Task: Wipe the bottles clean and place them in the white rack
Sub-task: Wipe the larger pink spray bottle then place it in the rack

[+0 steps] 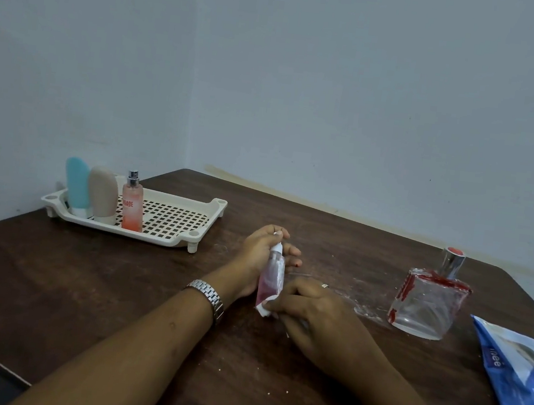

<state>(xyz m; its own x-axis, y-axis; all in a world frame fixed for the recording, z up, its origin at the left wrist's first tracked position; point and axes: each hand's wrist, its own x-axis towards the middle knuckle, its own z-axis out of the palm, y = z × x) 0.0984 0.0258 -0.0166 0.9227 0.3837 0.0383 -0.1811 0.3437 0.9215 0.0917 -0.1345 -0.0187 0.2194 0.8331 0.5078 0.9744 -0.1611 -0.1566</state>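
Head-worn wide-angle view, facing forward and down, close over table (110,284)

"mee" on packet (518,381), "GAGE" on bottle (132,210)

Table (339,230): dark wood, matt, scuffed. Rack (214,211): off-white plastic, smooth, perf. base. Square bottle (423,306): clear glass, glossy, w/ shiny metal collar (451,265). Small bottle (274,269): clear, looks plastic. Wipe (262,309): white, cloth/paper unclear. Watch band (207,293): polished metal. Packet (519,374): glossy film.

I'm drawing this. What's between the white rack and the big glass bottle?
Head view: the left hand holding a small bottle, the right hand pressing a wipe on it.
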